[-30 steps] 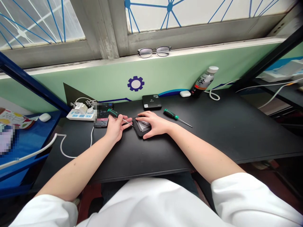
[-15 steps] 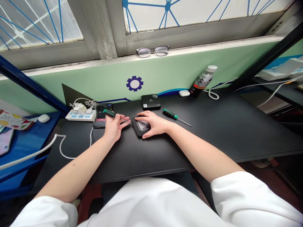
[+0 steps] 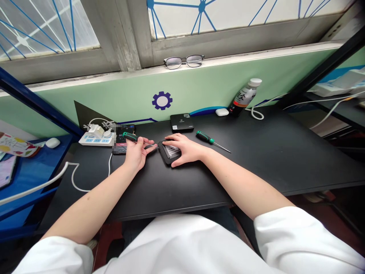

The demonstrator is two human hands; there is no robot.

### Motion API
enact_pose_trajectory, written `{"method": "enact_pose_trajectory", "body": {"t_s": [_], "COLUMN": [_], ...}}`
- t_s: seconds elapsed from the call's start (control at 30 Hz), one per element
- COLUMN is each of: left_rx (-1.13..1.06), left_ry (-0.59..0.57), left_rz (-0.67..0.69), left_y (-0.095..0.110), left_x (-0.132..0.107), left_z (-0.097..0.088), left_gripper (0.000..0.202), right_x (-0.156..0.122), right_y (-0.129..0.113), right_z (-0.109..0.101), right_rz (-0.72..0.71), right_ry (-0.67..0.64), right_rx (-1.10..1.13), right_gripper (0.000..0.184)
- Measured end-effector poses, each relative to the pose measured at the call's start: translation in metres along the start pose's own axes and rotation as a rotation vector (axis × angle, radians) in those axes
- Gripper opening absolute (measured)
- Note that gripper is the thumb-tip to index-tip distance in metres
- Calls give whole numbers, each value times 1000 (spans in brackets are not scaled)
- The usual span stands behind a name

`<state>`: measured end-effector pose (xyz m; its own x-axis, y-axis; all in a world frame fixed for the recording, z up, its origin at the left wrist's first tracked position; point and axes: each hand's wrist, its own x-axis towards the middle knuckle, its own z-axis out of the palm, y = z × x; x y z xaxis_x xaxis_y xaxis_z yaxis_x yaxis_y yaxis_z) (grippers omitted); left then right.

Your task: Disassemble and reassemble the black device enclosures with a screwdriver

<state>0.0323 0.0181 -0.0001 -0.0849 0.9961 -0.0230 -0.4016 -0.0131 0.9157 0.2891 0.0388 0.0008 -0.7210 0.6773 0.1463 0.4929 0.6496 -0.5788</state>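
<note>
In my left hand [image 3: 137, 153] is a screwdriver [image 3: 130, 136] with a green and black handle. Its thin metal shaft points right, and the tip reaches the left edge of a small black box [image 3: 168, 161]. Whether the tip goes into the box's edge I cannot tell. My right hand [image 3: 186, 148] wraps over the box from the right, thumb at the near side and fingers across the far side, holding it on the desk. A pale printed label [image 3: 172, 151] shows on top of the box, partly covered by the fingers.
A second green and black screwdriver [image 3: 205, 137] lies right of my right hand. Behind are a flat black box [image 3: 182, 123], a white case [image 3: 222, 112] and a bottle [image 3: 245, 97]. At left, a phone [image 3: 123, 149] lies beside a white power strip [image 3: 95, 140]. Glasses [image 3: 185, 62] rest on the sill.
The screwdriver in my left hand has shifted very slightly to the left, its handle a little away from the box. My right hand and the box stay in place.
</note>
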Motion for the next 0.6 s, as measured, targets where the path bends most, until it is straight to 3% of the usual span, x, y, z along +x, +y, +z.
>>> {"method": "enact_pose_trajectory", "body": {"t_s": [0.6], "left_rx": [-3], "left_ry": [-35], "left_rz": [-114], "left_y": [-2], "left_x": [3], "left_z": [-5], "left_gripper": [49], "right_x": [-1], "right_y": [3], "right_z": [2], "right_rz": [2], "right_ry": [15], "right_rx": [36], "right_gripper": [103]}}
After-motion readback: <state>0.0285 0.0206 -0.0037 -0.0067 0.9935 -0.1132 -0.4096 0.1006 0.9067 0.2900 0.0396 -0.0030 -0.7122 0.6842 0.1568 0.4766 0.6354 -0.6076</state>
